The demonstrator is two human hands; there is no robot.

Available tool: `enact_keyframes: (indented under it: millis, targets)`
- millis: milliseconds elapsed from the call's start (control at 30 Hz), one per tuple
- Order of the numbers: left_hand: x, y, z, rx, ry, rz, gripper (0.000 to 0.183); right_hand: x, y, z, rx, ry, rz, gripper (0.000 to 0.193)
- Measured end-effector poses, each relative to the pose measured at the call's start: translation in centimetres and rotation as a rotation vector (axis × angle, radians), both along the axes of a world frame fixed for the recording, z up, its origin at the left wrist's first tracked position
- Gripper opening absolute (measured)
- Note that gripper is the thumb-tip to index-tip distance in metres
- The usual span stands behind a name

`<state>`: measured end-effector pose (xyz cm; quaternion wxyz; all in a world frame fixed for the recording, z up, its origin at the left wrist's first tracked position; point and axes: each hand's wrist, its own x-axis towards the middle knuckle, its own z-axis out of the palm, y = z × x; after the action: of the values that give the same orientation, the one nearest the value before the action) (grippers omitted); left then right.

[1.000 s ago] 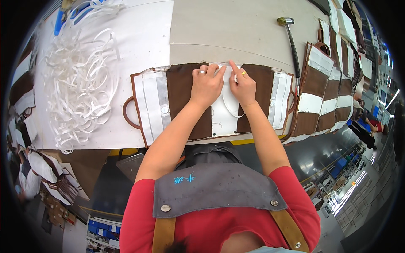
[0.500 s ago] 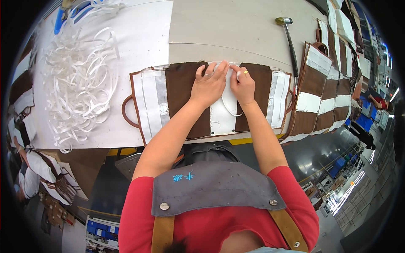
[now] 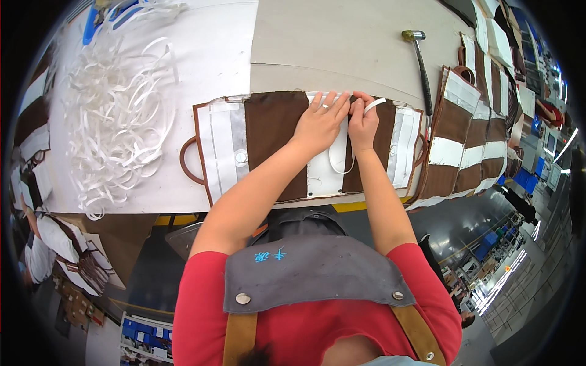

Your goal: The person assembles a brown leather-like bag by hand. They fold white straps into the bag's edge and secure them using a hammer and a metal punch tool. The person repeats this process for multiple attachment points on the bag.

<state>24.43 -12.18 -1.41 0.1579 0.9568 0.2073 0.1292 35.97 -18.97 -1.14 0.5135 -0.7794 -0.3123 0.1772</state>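
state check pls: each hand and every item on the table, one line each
left hand: flat, pressing on the panel's far edge
right hand: pinching the white strip
white strip: end lifted, rest looped over the panel
brown and white fabric panel: spread flat on the table
hammer: lying untouched
pile of white strips: loose, tangled
stack of panels: overlapped, right of the hammer
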Motion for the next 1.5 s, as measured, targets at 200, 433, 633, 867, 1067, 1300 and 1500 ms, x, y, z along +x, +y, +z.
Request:
enact_keyframes:
  millis: [200,433,633,867,1067,1300,1500]
  targets:
    - [-3.1,3.8,2.5,-0.068,-0.188,0.487,0.042,2.3,1.2,4.3,0.069,0.626,-0.261,0.033]
    - [-15.8,4.9,2.6,-0.001,-0.097,0.391,0.038,-1.8,2.5,9.1,-0.242,0.219,0.386,0.058]
    - [-19.1,5.0,2.3,0.009,0.008,0.501,0.039,-9.0,8.0,9.3,-0.383,-0.046,0.645,0.024]
    - [-18.8,6.1,2.0,-0.011,-0.019,0.505,0.036,-11.7,10.3,6.3,-0.363,-0.041,0.732,0.022]
    - [-19.0,5.9,1.4,-0.021,-0.028,0.515,0.035,-13.1,11.8,5.1,-0.379,0.092,0.639,0.024]
    - [-19.0,6.0,1.6,-0.062,0.007,0.534,0.038,-13.9,12.6,4.3,-0.405,0.069,0.609,0.025]
    - [-18.7,6.0,1.6,-0.094,-0.018,0.546,0.041,-13.4,13.1,3.9,-0.447,0.104,0.588,0.026]
